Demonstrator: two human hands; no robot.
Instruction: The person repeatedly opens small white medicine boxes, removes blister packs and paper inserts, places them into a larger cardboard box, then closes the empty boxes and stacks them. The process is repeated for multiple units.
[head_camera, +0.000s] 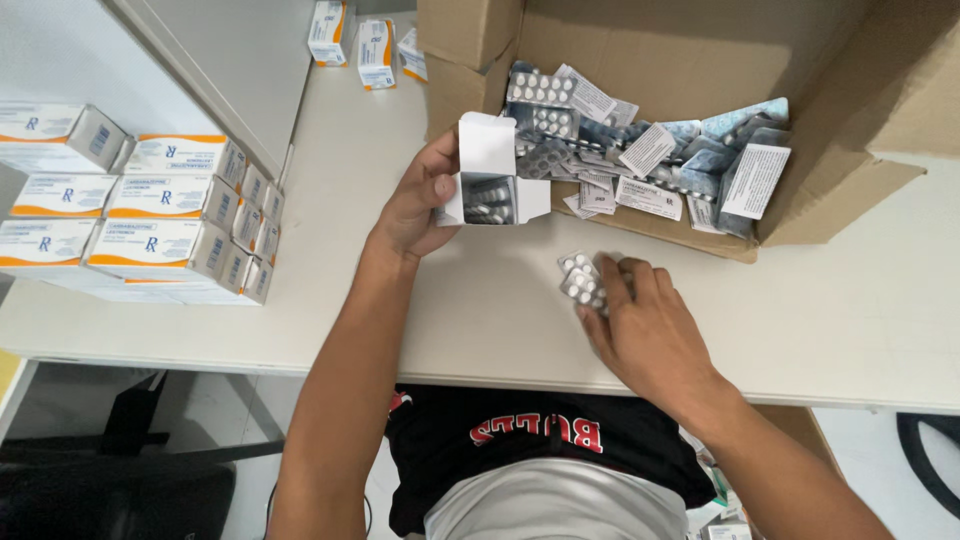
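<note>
Two hands work over a pale table (330, 250), the biggest thing we see. On its far right lies a cardboard box (840, 190) on its side, mouth toward us, flaps spread. A heap of blister strips (610, 135) and folded paper leaflets (752, 180) fills its floor and spills to the front edge.

At the left edge of the table we see a stack of cartons (140, 215), white with orange bands, laid in rows and several layers high. Three more such cartons (365, 40) stand at the far side, near the corner of the cardboard box.

Our left hand (420, 200) is raised just in front of the box and holds a small white carton (490, 180) with its end flap open and turned toward us; the thumb lies along one side and the fingers wrap behind it, so the grip is closed on the carton. Inside it we can make out blister strips already lodged.

Our right hand (645, 325) rests low on the table, near the front edge, palm down. Its fingers are curled narrowly over a few loose strips (582, 280) which lie on the tabletop, touching them at the fingertips. These strips sit between the two hands, just below the open carton.
</note>
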